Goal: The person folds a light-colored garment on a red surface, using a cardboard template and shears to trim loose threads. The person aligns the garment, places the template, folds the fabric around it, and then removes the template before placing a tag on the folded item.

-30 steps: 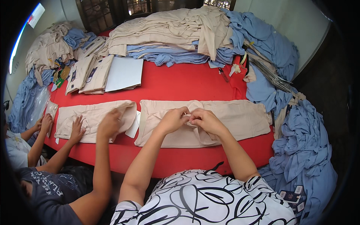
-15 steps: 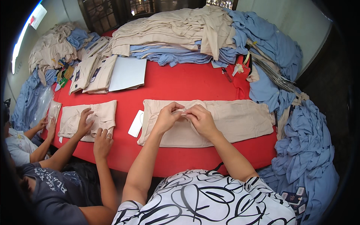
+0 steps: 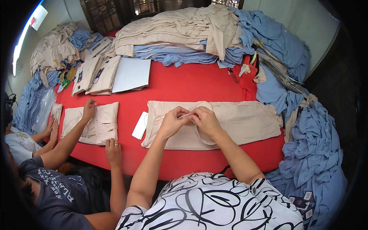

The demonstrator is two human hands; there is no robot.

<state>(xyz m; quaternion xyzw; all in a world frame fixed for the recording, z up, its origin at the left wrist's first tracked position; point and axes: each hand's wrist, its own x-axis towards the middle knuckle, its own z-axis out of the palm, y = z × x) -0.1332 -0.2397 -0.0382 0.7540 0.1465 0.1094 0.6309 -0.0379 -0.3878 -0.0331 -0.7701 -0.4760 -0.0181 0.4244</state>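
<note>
A beige folded garment [image 3: 245, 122] lies lengthwise on the red-covered table [image 3: 180, 84] before me. Above its left half, my left hand [image 3: 174, 120] and my right hand [image 3: 207, 120] meet with fingertips pinched together. Between them is a narrow beige fabric strip [image 3: 202, 137], which loops down under my right hand onto the garment. Its ends are hidden by my fingers. A white tag [image 3: 140, 126] lies at the garment's left edge.
Left of me, a co-worker's hands [image 3: 90, 111] work on another folded beige garment [image 3: 105, 128]; a second person sits beyond. Folded garments [image 3: 102, 74] and white boards [image 3: 132, 74] lie behind. Beige [image 3: 165, 28] and blue clothing piles [image 3: 314, 153] line the back and right.
The fabric strip now hangs in a visible loop below my right hand, while my hands stay nearly in place. The co-worker's hands have spread apart to opposite edges of their garment.
</note>
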